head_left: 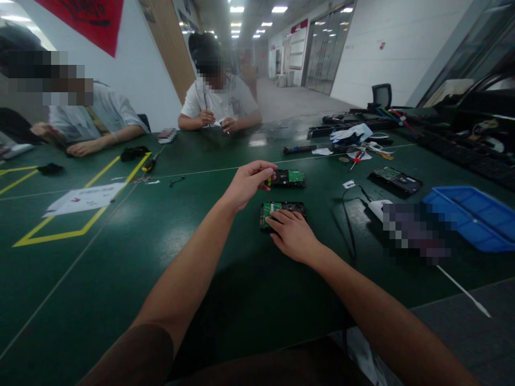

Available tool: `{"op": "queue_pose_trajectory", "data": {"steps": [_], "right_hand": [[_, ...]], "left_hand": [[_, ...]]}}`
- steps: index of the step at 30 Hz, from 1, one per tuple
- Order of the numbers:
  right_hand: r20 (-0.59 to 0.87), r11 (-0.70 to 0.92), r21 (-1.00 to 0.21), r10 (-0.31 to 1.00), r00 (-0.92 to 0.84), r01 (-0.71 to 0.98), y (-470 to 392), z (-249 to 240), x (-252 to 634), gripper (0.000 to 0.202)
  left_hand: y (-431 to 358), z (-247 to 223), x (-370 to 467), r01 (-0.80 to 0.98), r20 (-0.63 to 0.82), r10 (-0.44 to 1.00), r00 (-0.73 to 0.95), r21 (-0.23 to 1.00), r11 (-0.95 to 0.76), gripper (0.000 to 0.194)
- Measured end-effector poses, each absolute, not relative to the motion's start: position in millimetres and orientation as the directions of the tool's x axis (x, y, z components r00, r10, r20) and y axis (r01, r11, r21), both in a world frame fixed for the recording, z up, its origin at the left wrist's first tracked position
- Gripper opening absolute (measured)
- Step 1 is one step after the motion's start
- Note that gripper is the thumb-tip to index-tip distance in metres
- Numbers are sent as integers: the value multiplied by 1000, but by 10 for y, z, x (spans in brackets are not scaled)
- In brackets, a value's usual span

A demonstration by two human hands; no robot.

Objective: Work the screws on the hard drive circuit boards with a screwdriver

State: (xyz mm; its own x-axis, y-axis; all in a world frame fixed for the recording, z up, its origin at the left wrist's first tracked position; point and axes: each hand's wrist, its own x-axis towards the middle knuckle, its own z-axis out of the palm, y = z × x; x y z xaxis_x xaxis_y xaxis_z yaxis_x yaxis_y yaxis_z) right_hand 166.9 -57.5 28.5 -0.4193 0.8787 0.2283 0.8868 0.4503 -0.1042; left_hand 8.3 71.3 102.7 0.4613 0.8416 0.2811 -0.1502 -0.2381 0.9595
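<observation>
Two hard drives lie on the green table in front of me, one beyond the other, with green circuit boards facing up. My right hand (295, 233) rests flat on the nearer hard drive (266, 212), fingers spread over its board and partly covering it. At the left end of the farther hard drive (295, 178), my left hand (250, 185) is closed, with thumb and fingertips together. A small yellow and black piece (269, 181) shows by those fingertips; its kind cannot be made out.
To the right are a third hard drive (396, 181), a blue tray (475, 220), a red screwdriver (357, 157) and a blurred device with a cable (350, 236). Paper sheets (82, 198) and a yellow-handled screwdriver (149, 163) lie left. Two people sit across the table.
</observation>
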Motion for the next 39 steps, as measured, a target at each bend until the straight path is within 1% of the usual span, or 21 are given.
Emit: {"op": "queue_pose_trajectory", "data": {"steps": [5, 8, 14, 21, 28, 32, 35, 39], "right_hand": [[228, 448, -101, 879, -418, 888, -574, 288, 1671, 45], [222, 449, -102, 880, -420, 887, -572, 292, 1672, 45], [220, 451, -98, 879, -423, 887, -577, 302, 1668, 45], [216, 444, -101, 883, -416, 891, -583, 310, 1668, 45], [225, 446, -103, 881, -416, 889, -580, 301, 1670, 45], [223, 446, -104, 882, -416, 889, -583, 308, 1673, 45], [218, 451, -107, 880, -422, 886, -583, 318, 1674, 46], [224, 456, -107, 877, -426, 883, -580, 315, 1670, 45]], "left_hand": [[691, 1046, 98, -200, 240, 865, 441, 966, -166, 10], [671, 1059, 103, -199, 214, 874, 437, 970, -138, 8], [685, 1054, 93, -150, 240, 839, 488, 970, -190, 9], [713, 1065, 69, -85, 242, 871, 428, 970, -227, 17], [708, 1053, 101, -206, 209, 870, 447, 970, -127, 10], [716, 1039, 110, -248, 209, 869, 449, 963, -104, 9], [705, 1034, 119, -251, 226, 869, 439, 960, -123, 9], [708, 1012, 122, -187, 267, 863, 429, 961, -205, 10]]}}
